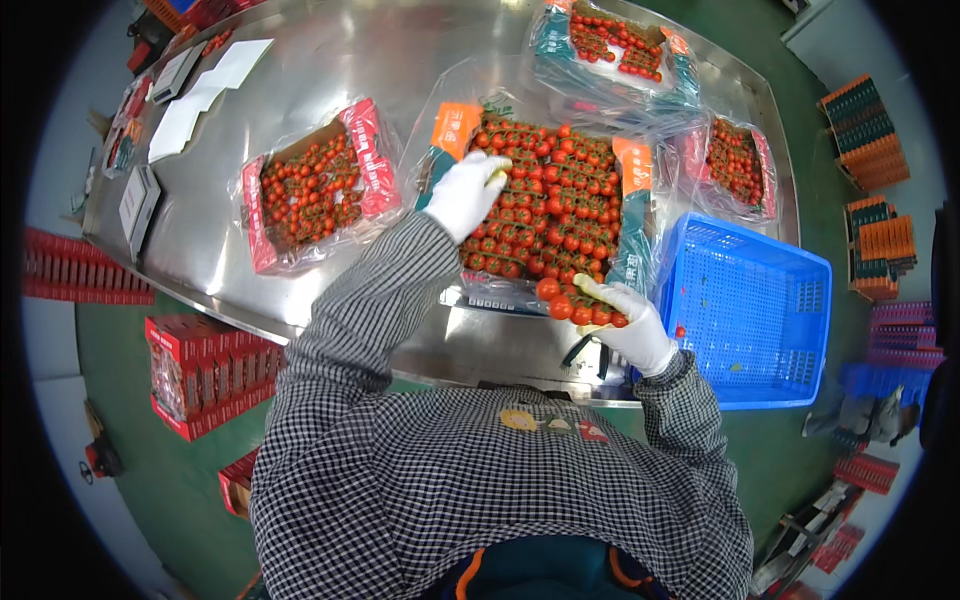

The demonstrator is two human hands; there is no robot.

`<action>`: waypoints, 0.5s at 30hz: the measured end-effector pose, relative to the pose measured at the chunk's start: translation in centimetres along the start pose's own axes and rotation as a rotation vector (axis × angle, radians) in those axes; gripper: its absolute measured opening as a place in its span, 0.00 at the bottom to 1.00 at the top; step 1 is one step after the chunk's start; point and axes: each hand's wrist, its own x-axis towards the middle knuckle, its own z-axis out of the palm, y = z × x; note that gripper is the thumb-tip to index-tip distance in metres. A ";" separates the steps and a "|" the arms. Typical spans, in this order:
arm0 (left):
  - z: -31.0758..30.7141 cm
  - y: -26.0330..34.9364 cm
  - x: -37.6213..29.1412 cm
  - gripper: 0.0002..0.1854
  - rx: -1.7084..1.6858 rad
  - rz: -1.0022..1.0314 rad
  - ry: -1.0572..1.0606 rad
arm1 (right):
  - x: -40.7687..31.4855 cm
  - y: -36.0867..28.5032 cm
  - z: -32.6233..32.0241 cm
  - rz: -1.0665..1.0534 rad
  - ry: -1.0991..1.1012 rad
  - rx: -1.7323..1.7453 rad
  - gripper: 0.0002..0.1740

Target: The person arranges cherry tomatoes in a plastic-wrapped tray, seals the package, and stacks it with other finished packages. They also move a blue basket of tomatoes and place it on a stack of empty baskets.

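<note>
Before me on the steel table lies an orange and teal carton (637,225) lined with clear film and filled with rows of cherry tomatoes on the vine (555,199). My left hand (466,193), in a white glove with yellowish fingertips, rests at the carton's left side, its fingertips on the tomatoes; whether it grips any is hidden. My gloved right hand (634,322) holds a short vine of cherry tomatoes (574,304) over the carton's near right corner. Below that hand, dark-handled snips (592,356) lie at the table's near edge, partly covered.
A blue plastic crate (750,315) stands at right. Red cartons of tomatoes sit left (262,214) and right (763,172); another teal carton (551,37) is behind. White sheets (202,97) lie at far left. Red boxes (214,375) are stacked beside the table.
</note>
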 end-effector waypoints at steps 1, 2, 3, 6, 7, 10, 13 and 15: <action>0.8 -0.8 2.1 0.15 0.113 -0.003 0.029 | 0.0 0.4 -0.5 0.033 0.070 0.048 0.39; 1.4 -1.6 4.0 0.13 0.241 0.030 -0.004 | 0.1 0.8 -1.1 0.050 0.110 0.007 0.40; 2.0 -2.2 5.5 0.12 0.306 0.010 -0.083 | 0.1 1.2 -1.7 0.072 0.149 -0.036 0.40; 3.2 -2.8 8.3 0.16 0.287 -0.141 -0.242 | 0.9 2.4 -3.3 0.025 0.231 -0.132 0.40; 3.2 -2.8 8.8 0.17 0.388 -0.060 -0.256 | 1.4 2.7 -3.7 0.020 0.255 -0.171 0.40; 2.6 -2.7 9.4 0.18 0.533 -0.073 -0.337 | 3.4 3.5 -4.7 -0.037 0.302 -0.228 0.40; 1.6 -2.5 9.3 0.14 0.543 -0.100 -0.393 | 5.7 3.9 -5.4 0.015 0.323 -0.292 0.40; 0.7 -2.3 8.7 0.10 0.502 -0.071 -0.354 | 7.6 4.1 -5.8 -0.073 0.348 -0.409 0.40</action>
